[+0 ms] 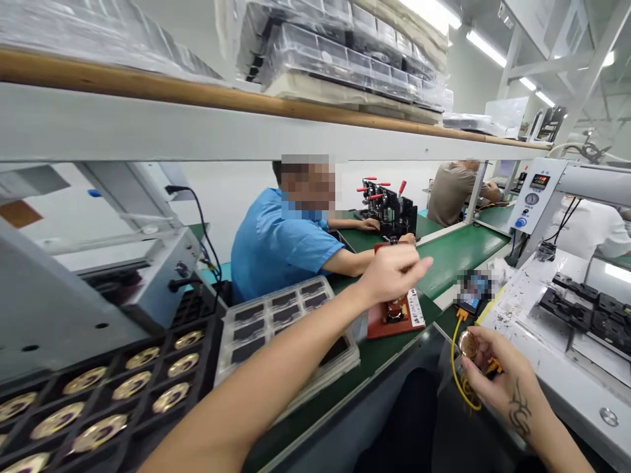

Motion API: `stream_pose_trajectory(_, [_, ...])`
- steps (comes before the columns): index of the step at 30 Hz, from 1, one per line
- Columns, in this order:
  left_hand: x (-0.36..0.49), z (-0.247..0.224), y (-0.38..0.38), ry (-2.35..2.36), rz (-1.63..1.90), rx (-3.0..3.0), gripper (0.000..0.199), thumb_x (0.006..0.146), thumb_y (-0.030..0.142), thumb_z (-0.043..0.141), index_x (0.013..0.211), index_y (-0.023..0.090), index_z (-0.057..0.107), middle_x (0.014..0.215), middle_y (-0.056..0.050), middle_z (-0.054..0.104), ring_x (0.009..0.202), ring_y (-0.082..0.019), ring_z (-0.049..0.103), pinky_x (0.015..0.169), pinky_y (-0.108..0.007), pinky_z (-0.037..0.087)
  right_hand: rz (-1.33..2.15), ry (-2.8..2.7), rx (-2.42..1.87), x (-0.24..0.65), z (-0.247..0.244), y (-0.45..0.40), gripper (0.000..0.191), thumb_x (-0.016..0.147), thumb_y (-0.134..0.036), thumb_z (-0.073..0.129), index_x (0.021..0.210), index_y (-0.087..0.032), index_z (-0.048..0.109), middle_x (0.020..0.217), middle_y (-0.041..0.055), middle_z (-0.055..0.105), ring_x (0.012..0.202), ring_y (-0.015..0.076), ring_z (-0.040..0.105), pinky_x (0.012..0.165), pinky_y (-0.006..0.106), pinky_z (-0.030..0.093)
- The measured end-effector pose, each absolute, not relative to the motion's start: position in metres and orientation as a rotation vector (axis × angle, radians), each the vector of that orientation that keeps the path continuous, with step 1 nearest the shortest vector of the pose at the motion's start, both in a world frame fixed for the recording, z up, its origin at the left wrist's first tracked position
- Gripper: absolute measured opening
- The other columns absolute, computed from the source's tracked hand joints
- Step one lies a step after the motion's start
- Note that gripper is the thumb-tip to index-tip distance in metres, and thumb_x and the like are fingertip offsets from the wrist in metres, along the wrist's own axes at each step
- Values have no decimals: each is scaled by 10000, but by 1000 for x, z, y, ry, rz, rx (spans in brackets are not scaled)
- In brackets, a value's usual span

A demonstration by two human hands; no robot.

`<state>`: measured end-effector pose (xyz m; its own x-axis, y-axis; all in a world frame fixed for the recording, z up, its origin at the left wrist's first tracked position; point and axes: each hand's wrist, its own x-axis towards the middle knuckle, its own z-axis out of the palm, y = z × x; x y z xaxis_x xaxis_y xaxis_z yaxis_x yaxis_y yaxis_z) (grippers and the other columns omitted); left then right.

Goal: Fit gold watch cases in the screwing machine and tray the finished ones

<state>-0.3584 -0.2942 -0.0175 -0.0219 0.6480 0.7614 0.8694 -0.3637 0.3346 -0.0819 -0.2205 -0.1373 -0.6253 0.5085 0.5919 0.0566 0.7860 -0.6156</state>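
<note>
My right hand (497, 368) pinches a round gold watch case (468, 343) between thumb and fingertips, near the edge of the white machine. My left hand (397, 270) is stretched forward with its fingers curled in and the thumb sticking out. Whatever those fingers may hold is hidden. Below and just behind that hand lies a red fixture plate (382, 327) with a handwritten white label and a metallic round piece on it. My left hand covers part of this plate, and I cannot tell whether it touches it.
At left, a black tray (118, 355) holds several gold round parts. Beside it stands a clear compartment tray (290, 315). A co-worker in blue (280, 243) sits by black clamps with red handles (389, 203). A white press (566, 328) stands right; a loaded shelf (246, 125) hangs overhead.
</note>
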Motion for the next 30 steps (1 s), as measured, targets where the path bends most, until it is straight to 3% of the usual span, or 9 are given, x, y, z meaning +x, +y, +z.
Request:
stream_pose_trajectory(4, [-390,28,-279,-1761,-1721,-1647,342,1130,444,458,897,215,561,831,-17,638,765,-176,620,799,-313,507,778,-2258,-388,-118,-147,-198,346,934,-297,718,1266,-217,663,744,-29,636,617,169,625,628,304,553])
stream_pose_trajectory(7, [-426,26,-286,-2046,-1741,-1438,193,1110,366,486,1094,200,585,1021,-70,722,895,-202,690,866,-326,529,821,-2297,-394,-147,-155,-187,296,930,-297,685,1209,-199,670,740,-31,619,617,162,610,622,288,530])
stream_pose_trajectory(10, [-443,-17,-316,-2275,-1602,-1439,170,1002,330,615,921,187,655,924,-72,755,880,-243,694,822,-326,516,827,-2339,-366,-167,-164,-184,263,922,-270,665,1174,-195,679,733,-32,605,629,161,593,637,284,510])
stream_pose_trajectory(13, [-435,-77,-341,-2590,-1397,-1688,240,845,315,754,655,194,671,621,-10,704,643,-220,678,649,-292,485,831,-2405,-319,-187,-173,-183,218,899,-247,668,1111,-203,695,791,-8,646,653,160,583,649,281,485])
stream_pose_trajectory(16, [-418,-127,-339,-2836,-1221,-1858,196,835,301,777,684,185,729,543,21,672,504,-190,657,553,-275,473,840,-2466,-293,-214,-180,-177,173,880,-252,671,1048,-212,687,850,9,677,670,162,582,649,277,465])
stream_pose_trajectory(18, [-412,-148,-327,-2911,-1156,-1877,169,886,317,777,811,167,757,599,20,693,519,-181,666,569,-283,506,841,-2489,-301,-230,-186,-171,185,870,-264,682,1048,-212,677,857,7,677,685,167,588,657,276,461])
stream_pose_trajectory(24, [-409,-166,-302,-2864,-1126,-1880,311,1025,451,716,1103,150,726,1038,-51,757,889,-205,728,839,-392,613,816,-2519,-338,-238,-200,-159,188,920,-271,653,1096,-202,661,843,-4,654,733,179,608,662,271,464])
stream_pose_trajectory(27, [-407,-169,-300,-2827,-1139,-1893,296,1016,437,726,1096,152,719,1038,-56,742,898,-207,714,840,-389,602,803,-2552,-338,-237,-205,-155,188,933,-253,668,1115,-206,661,875,-1,666,759,177,622,684,275,489])
stream_pose_trajectory(30, [-409,-167,-305,-2802,-1154,-1913,234,942,376,786,959,151,724,897,-20,722,802,-187,676,761,-330,556,801,-2618,-292,-249,-209,-152,179,976,-283,716,1123,-190,674,969,17,695,802,173,654,738,306,548])
